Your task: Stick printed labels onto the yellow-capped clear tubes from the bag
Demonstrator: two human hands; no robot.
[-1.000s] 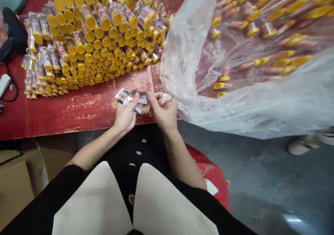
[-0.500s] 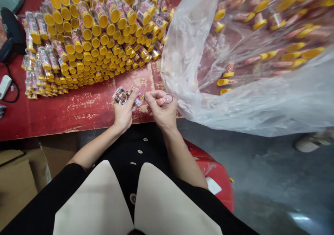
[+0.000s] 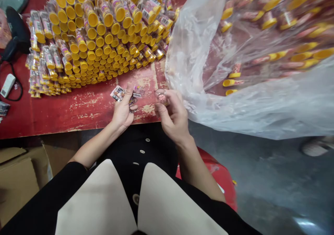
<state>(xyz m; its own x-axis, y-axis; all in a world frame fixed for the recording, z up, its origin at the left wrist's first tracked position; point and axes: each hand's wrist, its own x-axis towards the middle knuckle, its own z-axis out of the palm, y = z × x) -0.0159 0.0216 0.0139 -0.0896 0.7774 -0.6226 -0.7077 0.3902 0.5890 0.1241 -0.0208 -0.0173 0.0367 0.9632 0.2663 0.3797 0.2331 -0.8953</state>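
My left hand (image 3: 123, 111) is closed around a bunch of small printed labels (image 3: 118, 93), thumb on top. A purple-and-white label (image 3: 138, 92) sticks out past its fingers. Over the table edge to the right, my right hand (image 3: 175, 115) grips a small clear tube (image 3: 162, 98) with pink contents, its round end facing me. The tube's far end is hidden by the fingers. A gap separates the two hands.
A big stack of yellow-capped tubes (image 3: 101, 41) rises behind my hands on the worn red table (image 3: 86, 115). Right of them spreads a clear plastic bag (image 3: 250, 111) holding more yellow-capped tubes. A black device (image 3: 18, 29) stands far left. Cardboard (image 3: 18, 175) and a red stool (image 3: 219, 174) are below.
My right hand has moved right, away from the left hand, and turned with the tube in it. The purple label now shows beside my left fingers. The whole view has shifted slightly.
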